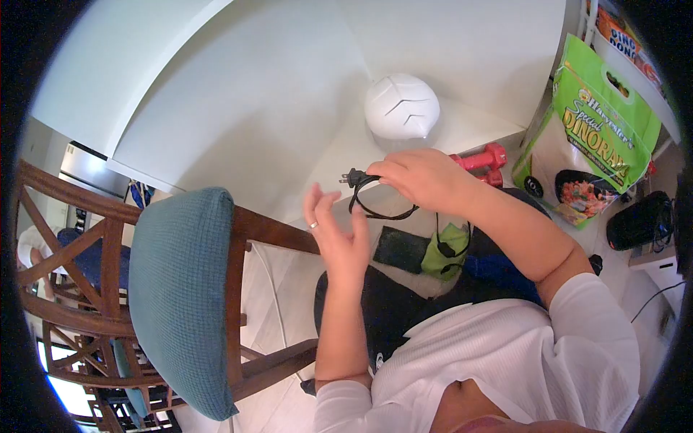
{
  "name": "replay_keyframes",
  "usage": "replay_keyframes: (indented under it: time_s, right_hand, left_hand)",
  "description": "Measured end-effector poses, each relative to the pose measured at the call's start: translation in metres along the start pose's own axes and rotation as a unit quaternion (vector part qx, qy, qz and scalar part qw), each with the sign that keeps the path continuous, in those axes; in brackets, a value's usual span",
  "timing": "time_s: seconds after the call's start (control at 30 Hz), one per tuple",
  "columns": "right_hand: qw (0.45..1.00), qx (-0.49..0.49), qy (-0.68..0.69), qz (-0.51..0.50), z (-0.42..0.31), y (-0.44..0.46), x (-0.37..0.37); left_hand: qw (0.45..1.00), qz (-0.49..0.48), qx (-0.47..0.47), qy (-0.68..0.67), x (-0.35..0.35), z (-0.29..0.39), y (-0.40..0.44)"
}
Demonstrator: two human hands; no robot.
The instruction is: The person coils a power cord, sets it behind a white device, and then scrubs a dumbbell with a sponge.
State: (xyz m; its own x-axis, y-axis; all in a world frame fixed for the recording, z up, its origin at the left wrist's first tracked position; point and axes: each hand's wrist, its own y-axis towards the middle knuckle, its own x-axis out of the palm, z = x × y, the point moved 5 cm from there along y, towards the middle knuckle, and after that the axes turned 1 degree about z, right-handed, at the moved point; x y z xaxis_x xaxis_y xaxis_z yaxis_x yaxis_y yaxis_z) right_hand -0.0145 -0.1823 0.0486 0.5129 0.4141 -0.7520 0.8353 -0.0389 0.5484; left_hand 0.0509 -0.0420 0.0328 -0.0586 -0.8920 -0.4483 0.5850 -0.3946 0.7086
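A black power cord [390, 216] hangs in a loop, its two-prong plug [354, 178] pointing left. My right hand [426, 179] pinches the cord just behind the plug. To the left of the loop, my left hand [338, 229] is raised with its fingers apart, a ring on one finger, and nothing in it. More black cord drops below my right hand, over a green and dark cloth-like item [442, 250] near my lap.
A teal-cushioned wooden chair [180, 303] stands at the left. A white rounded object [402, 107] sits ahead by white panels. Red dumbbells [492, 156], a green rice bag [588, 133] and a black speaker-like object [639, 221] are at the right.
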Motion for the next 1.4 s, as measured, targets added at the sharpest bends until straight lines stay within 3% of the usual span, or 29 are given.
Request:
replay_keyframes:
  time_s: [0.1, 0.23, 0.33, 0.43, 0.53, 0.63, 0.67, 0.73, 0.77, 0.83, 0.87, 0.97, 1.03, 1.17, 1.27, 1.37, 1.4]
  right_hand:
    - [0.999, -0.006, 0.011, -0.046, -0.013, 0.005, 0.001]
    - [0.991, 0.097, 0.072, -0.049, -0.005, 0.004, -0.005]
    - [0.961, 0.115, 0.249, -0.022, 0.01, -0.011, -0.011]
    - [0.973, 0.114, 0.182, -0.084, 0.015, -0.025, -0.005]
    - [0.984, 0.101, 0.111, -0.1, 0.023, -0.031, 0.011]
    - [0.913, 0.239, 0.235, -0.232, 0.034, -0.044, 0.032]
    - [0.897, 0.233, 0.299, -0.226, 0.036, -0.046, 0.039]
    - [0.853, 0.218, 0.422, -0.215, 0.034, -0.045, 0.049]
    - [0.85, 0.178, 0.468, -0.163, 0.031, -0.041, 0.048]
    - [0.829, 0.094, 0.549, -0.054, 0.013, -0.025, 0.045]
    - [0.847, 0.065, 0.527, -0.025, 0.003, -0.018, 0.043]
    - [0.904, -0.003, 0.425, 0.041, -0.024, -0.003, 0.039]
    - [0.946, -0.022, 0.318, 0.054, -0.034, 0.002, 0.043]
    - [0.953, -0.014, 0.288, 0.094, -0.032, -0.003, 0.063]
    - [0.982, -0.028, 0.112, 0.148, -0.042, -0.009, 0.048]
    - [0.975, -0.008, 0.162, 0.151, -0.036, -0.012, 0.051]
    - [0.966, 0.049, 0.21, 0.144, -0.028, -0.012, 0.052]
  left_hand:
    - [0.957, -0.153, 0.117, 0.218, 0.001, 0.049, 0.024]
    - [0.942, -0.297, 0.007, 0.153, 0.016, 0.035, 0.031]
    - [0.964, -0.227, 0.059, 0.123, 0.016, 0.031, 0.028]
    - [0.969, -0.202, 0.028, 0.136, 0.011, 0.028, 0.029]
    - [0.975, -0.146, 0.113, 0.121, 0.001, 0.032, 0.034]
    - [0.973, -0.082, 0.128, 0.174, -0.022, 0.033, 0.045]
    - [0.969, -0.073, 0.127, 0.198, -0.028, 0.027, 0.048]
    - [0.983, 0.012, 0.088, 0.163, -0.039, 0.019, 0.051]
    - [0.986, 0.056, 0.067, 0.144, -0.043, 0.016, 0.051]
    - [0.993, 0.115, -0.017, -0.003, -0.039, -0.002, 0.044]
    - [0.982, 0.154, -0.065, -0.09, -0.031, -0.016, 0.039]
    - [0.898, 0.186, -0.229, -0.328, -0.013, -0.043, 0.025]
    - [0.792, 0.191, -0.384, -0.434, 0.0, -0.044, 0.016]
    - [0.731, 0.163, -0.414, -0.518, 0.028, -0.059, -0.003]
    - [0.744, 0.125, -0.436, -0.491, 0.036, -0.052, -0.014]
    - [0.74, 0.1, -0.442, -0.498, 0.052, -0.052, -0.027]
    - [0.732, 0.09, -0.446, -0.508, 0.057, -0.05, -0.032]
